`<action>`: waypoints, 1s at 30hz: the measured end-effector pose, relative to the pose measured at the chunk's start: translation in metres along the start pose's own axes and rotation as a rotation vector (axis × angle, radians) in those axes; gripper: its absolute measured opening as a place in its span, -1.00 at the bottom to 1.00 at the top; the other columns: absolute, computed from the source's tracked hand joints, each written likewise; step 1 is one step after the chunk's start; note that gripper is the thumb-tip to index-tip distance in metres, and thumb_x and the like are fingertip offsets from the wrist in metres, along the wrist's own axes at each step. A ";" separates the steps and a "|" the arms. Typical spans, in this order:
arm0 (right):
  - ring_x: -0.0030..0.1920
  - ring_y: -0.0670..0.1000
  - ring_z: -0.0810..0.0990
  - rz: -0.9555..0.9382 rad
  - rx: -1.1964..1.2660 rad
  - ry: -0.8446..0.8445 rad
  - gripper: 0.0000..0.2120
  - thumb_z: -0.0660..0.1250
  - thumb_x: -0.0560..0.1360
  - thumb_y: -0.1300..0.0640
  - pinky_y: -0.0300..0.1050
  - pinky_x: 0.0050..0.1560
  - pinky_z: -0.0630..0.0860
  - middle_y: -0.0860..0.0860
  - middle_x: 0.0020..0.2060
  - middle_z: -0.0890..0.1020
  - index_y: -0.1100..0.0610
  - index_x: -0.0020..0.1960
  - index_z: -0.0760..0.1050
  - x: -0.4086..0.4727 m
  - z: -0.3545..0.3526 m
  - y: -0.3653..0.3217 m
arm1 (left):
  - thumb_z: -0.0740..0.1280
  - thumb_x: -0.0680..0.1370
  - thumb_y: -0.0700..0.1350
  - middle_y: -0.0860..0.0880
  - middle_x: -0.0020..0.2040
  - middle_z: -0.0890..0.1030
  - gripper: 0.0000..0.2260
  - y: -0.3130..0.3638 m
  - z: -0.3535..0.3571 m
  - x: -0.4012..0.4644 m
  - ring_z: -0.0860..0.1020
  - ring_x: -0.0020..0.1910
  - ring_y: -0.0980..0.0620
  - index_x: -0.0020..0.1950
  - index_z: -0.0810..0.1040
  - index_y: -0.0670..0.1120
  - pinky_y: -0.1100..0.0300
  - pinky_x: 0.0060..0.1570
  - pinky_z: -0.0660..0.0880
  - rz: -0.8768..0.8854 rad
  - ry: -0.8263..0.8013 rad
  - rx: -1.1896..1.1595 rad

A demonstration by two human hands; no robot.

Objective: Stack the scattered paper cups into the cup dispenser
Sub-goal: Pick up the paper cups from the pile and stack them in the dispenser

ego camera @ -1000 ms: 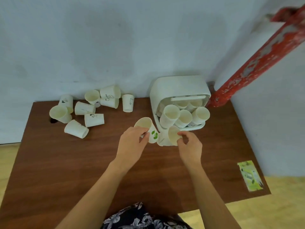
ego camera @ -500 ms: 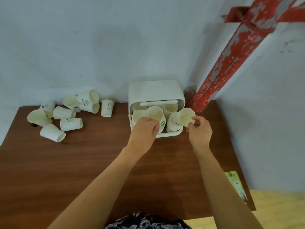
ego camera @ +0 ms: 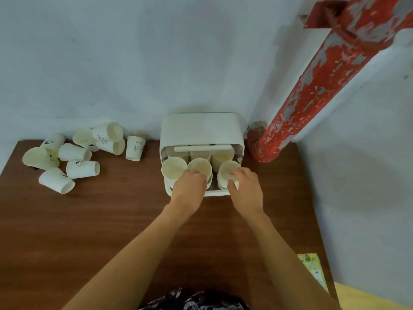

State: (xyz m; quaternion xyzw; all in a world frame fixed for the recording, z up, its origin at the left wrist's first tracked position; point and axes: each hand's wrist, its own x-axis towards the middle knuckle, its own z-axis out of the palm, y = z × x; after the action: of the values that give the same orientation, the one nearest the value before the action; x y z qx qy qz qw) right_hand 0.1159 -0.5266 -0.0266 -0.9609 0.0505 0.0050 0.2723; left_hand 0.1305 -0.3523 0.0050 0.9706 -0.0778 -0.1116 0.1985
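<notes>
Both hands (ego camera: 190, 186) now at dispenser (ego camera: 201, 128).

Illumination is soft, diffuse and moderately dim, with a cool cast on the wall (ego camera: 111, 63). My forearms throw faint, broad shadows on the desk (ego camera: 67, 231); the cup dispenser (ego camera: 201, 126) casts a soft shadow on the wall above it. No glare is present. Wide-angle distortion bows the desk edges and slants the red pipe (ego camera: 312, 86). Overall detail is soft, with compression smearing on my fingers (ego camera: 233, 175).

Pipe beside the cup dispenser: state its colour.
Red pipe, paint flaking to grey patches; head view.
</notes>
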 end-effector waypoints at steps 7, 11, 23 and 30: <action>0.07 0.11 0.55 -0.085 -0.072 -0.079 -0.81 0.29 0.58 0.20 0.07 0.01 0.55 0.04 0.02 0.67 0.10 0.12 0.64 0.004 0.022 0.010 | 0.24 0.60 -0.11 -0.10 -0.15 0.63 -0.79 -0.011 0.022 0.013 0.56 -0.12 -0.08 -0.09 0.64 -0.10 0.09 -0.17 0.48 -0.032 -0.095 0.070; 0.04 0.12 0.55 -0.078 -0.071 -0.061 -0.82 0.29 0.57 0.20 0.03 -0.02 0.54 0.04 -0.02 0.67 0.12 0.09 0.65 0.008 0.023 0.008 | 0.24 0.60 -0.11 -0.10 -0.16 0.64 -0.80 -0.015 0.034 0.015 0.57 -0.12 -0.09 -0.08 0.65 -0.10 0.11 -0.18 0.46 -0.015 -0.061 0.065; 0.00 -0.11 0.55 -0.036 0.044 -0.267 -0.80 0.25 0.59 0.06 -0.18 0.01 0.49 -0.11 0.02 0.62 0.00 0.17 0.58 -0.041 0.032 -0.039 | 0.26 0.59 -0.07 0.08 0.05 0.62 -0.79 -0.076 -0.002 -0.046 0.58 -0.02 0.10 0.17 0.60 -0.02 0.14 -0.01 0.54 -0.054 0.068 -0.253; -0.05 -0.08 0.54 -0.126 0.064 -0.445 -0.80 0.20 0.60 -0.01 -0.03 0.02 0.52 -0.08 -0.06 0.61 -0.02 0.06 0.58 -0.047 0.084 -0.129 | 0.25 0.60 -0.04 0.05 -0.01 0.62 -0.84 -0.176 -0.033 -0.082 0.57 -0.07 0.08 0.10 0.59 0.00 0.16 -0.07 0.53 -0.278 0.070 -0.157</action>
State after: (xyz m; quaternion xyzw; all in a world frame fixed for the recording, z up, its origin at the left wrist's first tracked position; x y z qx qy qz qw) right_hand 0.0838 -0.3685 -0.0288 -0.9282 -0.0706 0.1983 0.3067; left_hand 0.0782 -0.1640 -0.0214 0.9568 0.0731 -0.1098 0.2589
